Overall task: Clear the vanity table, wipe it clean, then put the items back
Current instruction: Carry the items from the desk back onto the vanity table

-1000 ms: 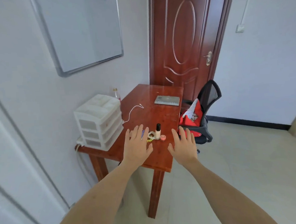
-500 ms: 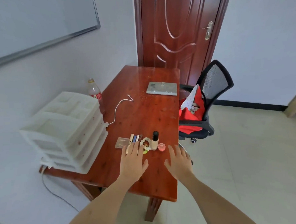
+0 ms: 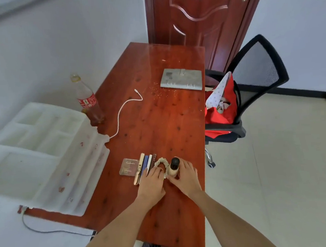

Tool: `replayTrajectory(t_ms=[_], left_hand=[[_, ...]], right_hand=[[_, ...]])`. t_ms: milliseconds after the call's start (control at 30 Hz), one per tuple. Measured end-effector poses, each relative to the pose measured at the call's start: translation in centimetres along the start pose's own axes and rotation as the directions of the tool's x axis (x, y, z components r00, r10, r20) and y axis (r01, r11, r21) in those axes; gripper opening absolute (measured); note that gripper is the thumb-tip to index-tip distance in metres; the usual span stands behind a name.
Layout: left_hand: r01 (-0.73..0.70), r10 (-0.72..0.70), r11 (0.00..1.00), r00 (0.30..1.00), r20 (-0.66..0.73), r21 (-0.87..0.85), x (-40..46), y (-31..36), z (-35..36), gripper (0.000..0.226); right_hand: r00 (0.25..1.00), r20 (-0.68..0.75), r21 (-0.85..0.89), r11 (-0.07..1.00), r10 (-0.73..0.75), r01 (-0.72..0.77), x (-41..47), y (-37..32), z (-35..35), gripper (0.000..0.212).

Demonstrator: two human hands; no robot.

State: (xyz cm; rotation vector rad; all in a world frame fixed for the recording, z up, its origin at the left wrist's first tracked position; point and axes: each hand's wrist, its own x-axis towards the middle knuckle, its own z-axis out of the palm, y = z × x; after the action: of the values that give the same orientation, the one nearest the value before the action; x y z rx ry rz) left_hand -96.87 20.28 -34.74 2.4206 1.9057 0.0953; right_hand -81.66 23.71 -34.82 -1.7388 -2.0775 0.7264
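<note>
Lower centre of the head view: a red-brown wooden vanity table (image 3: 157, 114), glossy, runs from the bottom edge up to a dark red door (image 3: 199, 16) at top.

Item 1. Foundation bottle (image 3: 174, 167), beige body, black cap, upright near the table's right edge. The right hand (image 3: 186, 177) wraps it, fingers curled round the far side and thumb at the near base.

Item 2. Cream scrunchie (image 3: 160, 161), just left of the bottle and touching it. The left hand (image 3: 152, 181) rests palm down over its near part, fingers bent at the scrunchie; whether they actually pinch it cannot be told.

Item 3. Row of slim cosmetic pens and tubes (image 3: 143, 166), gold, blue, white and dark, lying side by side left of the scrunchie.

Item 4. Flat eyeshadow palette (image 3: 128, 166), clear lid, closed, left of the pens.

Item 5. White charging cable (image 3: 119, 114), curling across mid-table.

Item 6. Grey closed notebook (image 3: 181, 79), upper centre, with small crumbs scattered beside it.

Item 7. Plastic soda bottle (image 3: 87, 101), red label, upright at the left edge.

Item 8. White drawer organiser (image 3: 36, 150), left of frame; top tray compartments hold nothing visible, red smears on its front.

Item 9. Black mesh office chair (image 3: 256, 73), right of the table, carrying a red bag (image 3: 221, 118) on its seat.
</note>
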Motion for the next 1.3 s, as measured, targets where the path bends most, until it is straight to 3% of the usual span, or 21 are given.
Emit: replayTrajectory(t_ms=[167,333,633,833,967,1100,1300], left_hand=[[-0.088,0.089,0.993,0.996,-0.019,0.074,1.7,-0.8,0.9,0.032],[-0.156,0.159,0.984,0.987,-0.035,0.09,3.1,-1.7,-0.1,0.033],[-0.128,0.119,0.987,0.988,-0.102,-0.091,5.2,-2.9,-6.1,0.04],[-0.104,0.083,0.989,0.977,-0.196,-0.101,3.2,-4.4,-9.5,0.011],[-0.022,0.011,0.999,0.95,-0.311,-0.033,0.1,-5.7,-10.4,0.018],[0.208,-0.185,0.978,0.89,-0.417,0.011,-5.0,-6.3,-10.9,0.019],[0.589,-0.506,0.808,0.689,-0.518,-0.006,-17.8,-4.7,-12.3,0.027]], right_hand=[[0.998,-0.052,0.007,1.0,0.026,-0.025,0.1,0.1,0.9,0.051],[0.989,-0.145,0.0,1.0,-0.013,0.013,0.5,-0.4,0.2,0.046],[0.964,-0.25,0.349,0.937,0.091,0.003,1.9,-3.7,-2.3,0.021],[0.964,-0.254,0.45,0.892,0.078,0.046,1.8,-7.6,-2.7,0.011],[0.975,-0.22,0.493,0.859,-0.03,0.138,1.4,-10.5,-2.4,0.032],[0.972,-0.098,0.521,0.822,-0.213,0.232,-0.2,-13.7,-2.0,0.034],[0.838,0.116,0.537,0.743,-0.533,0.399,-7.2,-18.9,0.4,0.038]])
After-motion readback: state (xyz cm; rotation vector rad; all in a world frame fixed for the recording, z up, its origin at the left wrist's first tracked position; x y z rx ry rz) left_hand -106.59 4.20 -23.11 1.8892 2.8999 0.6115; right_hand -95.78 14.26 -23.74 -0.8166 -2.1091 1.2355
